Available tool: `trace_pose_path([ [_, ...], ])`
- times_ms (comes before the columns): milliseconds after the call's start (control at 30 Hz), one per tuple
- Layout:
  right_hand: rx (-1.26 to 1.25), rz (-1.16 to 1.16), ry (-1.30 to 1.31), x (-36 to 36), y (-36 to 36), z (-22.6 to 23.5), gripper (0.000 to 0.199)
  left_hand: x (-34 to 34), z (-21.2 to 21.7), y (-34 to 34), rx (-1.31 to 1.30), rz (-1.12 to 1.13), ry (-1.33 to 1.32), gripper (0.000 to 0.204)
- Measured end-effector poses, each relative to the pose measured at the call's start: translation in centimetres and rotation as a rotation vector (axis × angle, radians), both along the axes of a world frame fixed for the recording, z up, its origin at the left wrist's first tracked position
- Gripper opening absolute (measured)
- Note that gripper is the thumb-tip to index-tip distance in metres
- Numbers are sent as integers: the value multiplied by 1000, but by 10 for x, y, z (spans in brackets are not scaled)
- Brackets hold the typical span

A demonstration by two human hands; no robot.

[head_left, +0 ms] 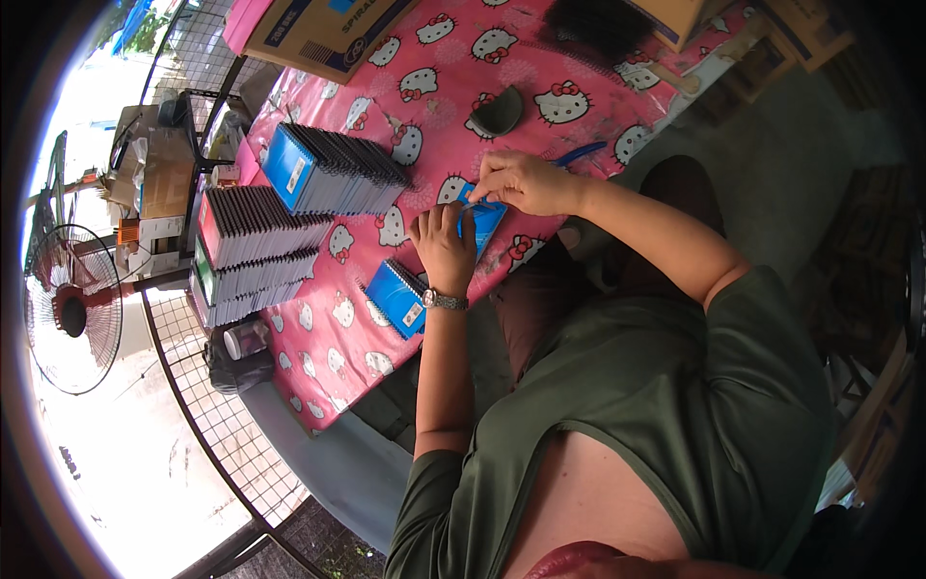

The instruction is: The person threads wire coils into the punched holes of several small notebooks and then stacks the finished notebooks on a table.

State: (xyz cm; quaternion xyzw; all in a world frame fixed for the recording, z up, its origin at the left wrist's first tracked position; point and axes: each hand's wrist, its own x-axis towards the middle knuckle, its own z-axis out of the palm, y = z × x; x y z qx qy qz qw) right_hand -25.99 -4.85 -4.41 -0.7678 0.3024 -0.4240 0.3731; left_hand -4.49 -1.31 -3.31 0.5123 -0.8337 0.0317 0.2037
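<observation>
A blue spiral notebook (pixel 490 224) lies on the table near its front edge, under both my hands. My left hand (pixel 447 243), with a watch on the wrist, holds the notebook's left side, its fingers bent over the edge. At the notebook's top my right hand (pixel 526 183) is closed in a pinch. What sits between those fingertips is too small to make out. To the left of my left wrist lies another blue spiral notebook (pixel 396 297). A blue slender tool (pixel 581 152) rests on the table just beyond my right hand.
Stacks of blue notebooks (pixel 333 172), red notebooks (pixel 260 227) and green notebooks (pixel 256 280) stand at the left. A dark grey dish (pixel 498 113) and a heap of black spirals (pixel 593 34) lie farther back. A cardboard box (pixel 323 37) stands at the far side; a fan (pixel 72 309) is far left.
</observation>
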Motion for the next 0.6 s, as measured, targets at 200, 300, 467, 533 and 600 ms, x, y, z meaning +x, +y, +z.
trace_pose_path([
  [200,244,5,110,-3,3,10,25,-12,-2,3,-38,-1,57,22],
  [300,101,50,183,-7,4,17,25,-16,-1,5,-43,-11,47,25],
  [467,217,142,218,-9,-3,5,33,-19,4,4,26,-10,-11,27],
  [533,148,27,170,-8,8,9,32,-18,4,5,9,-6,-9,27],
  [600,134,-27,177,-9,12,14,33,-18,2,6,-29,-15,-32,27],
])
